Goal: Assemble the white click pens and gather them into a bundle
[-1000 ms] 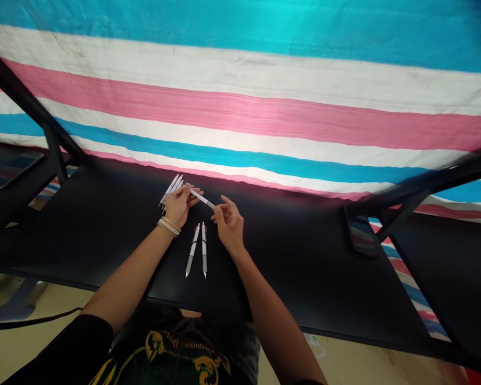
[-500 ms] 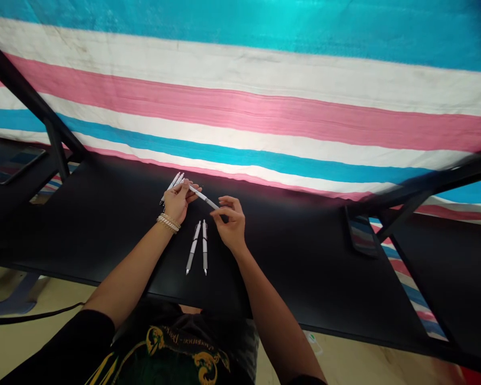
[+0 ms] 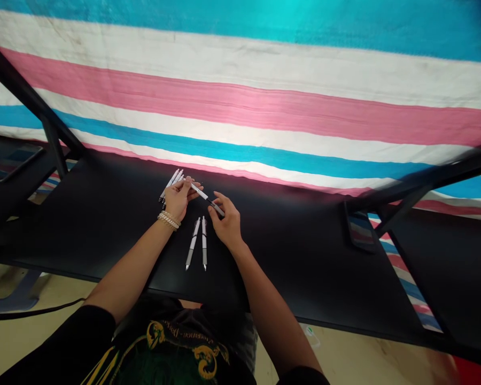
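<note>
My left hand [image 3: 179,197], with a beaded bracelet at the wrist, pinches the white barrel of a pen [image 3: 200,192] just above the black table. My right hand [image 3: 227,220] closes round the pen's grey grip section [image 3: 218,209] at the lower right end. Between white barrel and grey grip a short dark stretch shows, like a refill. Below the hands, two white pens with grey grips lie side by side, a left pen [image 3: 193,244] and a right pen [image 3: 204,244], tips toward me. Several more white pens [image 3: 169,184] lie beyond my left hand, partly hidden by it.
The black table [image 3: 296,256] runs across the view. A striped sheet [image 3: 240,112] hangs along its far side. Dark slanted frame bars stand on the left [image 3: 28,91] and right [image 3: 428,187]. A dark flat panel [image 3: 361,230] sits by the right bar.
My right hand has shifted slightly left and down and closed on the grip end. The grey grip section has drawn away from the white barrel, baring a dark stretch. My left hand stays nearly still.
</note>
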Tool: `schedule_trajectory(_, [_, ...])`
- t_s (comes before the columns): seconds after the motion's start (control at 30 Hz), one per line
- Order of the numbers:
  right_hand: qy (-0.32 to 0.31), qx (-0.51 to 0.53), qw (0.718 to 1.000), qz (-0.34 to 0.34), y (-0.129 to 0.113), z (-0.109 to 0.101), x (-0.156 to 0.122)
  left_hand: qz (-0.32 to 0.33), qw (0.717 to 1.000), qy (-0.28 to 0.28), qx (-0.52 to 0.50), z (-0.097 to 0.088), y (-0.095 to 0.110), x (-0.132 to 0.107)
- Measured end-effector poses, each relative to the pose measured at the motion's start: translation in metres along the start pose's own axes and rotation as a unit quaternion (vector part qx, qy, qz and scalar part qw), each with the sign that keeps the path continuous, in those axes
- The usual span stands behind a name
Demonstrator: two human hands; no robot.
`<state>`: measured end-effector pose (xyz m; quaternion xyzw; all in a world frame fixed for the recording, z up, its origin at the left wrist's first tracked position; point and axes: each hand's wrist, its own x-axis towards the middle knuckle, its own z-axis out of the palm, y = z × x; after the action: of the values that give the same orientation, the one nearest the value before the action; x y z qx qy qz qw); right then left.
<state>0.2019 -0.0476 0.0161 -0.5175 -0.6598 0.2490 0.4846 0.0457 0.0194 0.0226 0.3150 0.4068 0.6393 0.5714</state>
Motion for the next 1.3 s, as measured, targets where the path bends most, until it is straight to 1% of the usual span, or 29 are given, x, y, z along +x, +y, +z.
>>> schedule_trajectory(0.07, [-0.02,-0.059,0.998,-0.027,-0.001,0.0,-0.002,-0.005,1.0,-0.003,-0.001,0.001,0.0,-0.001])
schedule_trajectory(0.13, [-0.014,-0.109,0.993,-0.039,-0.001,-0.001,-0.002,-0.008,1.0,-0.001,-0.011,0.0,0.0,0.0])
schedule_trajectory(0.23, [0.041,-0.158,0.985,-0.048,0.001,-0.006,-0.001,0.002,0.999,0.028,-0.047,-0.006,0.002,0.006])
schedule_trajectory(0.33, [0.095,-0.154,0.982,-0.05,0.004,-0.011,0.003,0.011,0.994,0.062,-0.087,-0.013,0.006,0.014])
schedule_trajectory(0.4, [0.114,-0.141,0.982,-0.049,0.005,-0.013,0.004,0.008,0.993,0.071,-0.099,-0.015,0.008,0.016])
schedule_trajectory(0.53, [0.102,-0.138,0.983,-0.064,0.004,-0.009,0.002,-0.005,0.995,0.051,-0.082,-0.011,0.007,0.011])
schedule_trajectory(0.7, [0.087,-0.154,0.981,-0.082,0.002,-0.003,-0.001,0.009,0.999,0.02,-0.038,0.001,0.001,0.001])
schedule_trajectory(0.87, [0.063,-0.108,0.986,-0.109,-0.002,0.003,-0.004,0.016,1.0,-0.009,-0.005,0.007,-0.003,-0.005])
schedule_trajectory(1.1, [0.119,-0.066,0.983,-0.125,-0.004,0.003,-0.003,-0.002,0.999,-0.038,-0.017,0.009,-0.002,-0.009])
schedule_trajectory(1.23, [0.126,-0.065,0.98,-0.137,-0.003,0.002,-0.004,-0.023,0.999,-0.035,-0.028,0.008,-0.003,-0.009])
schedule_trajectory(1.3, [0.123,-0.055,0.984,-0.12,-0.002,0.003,-0.005,-0.032,0.998,-0.034,-0.032,0.007,-0.003,-0.009])
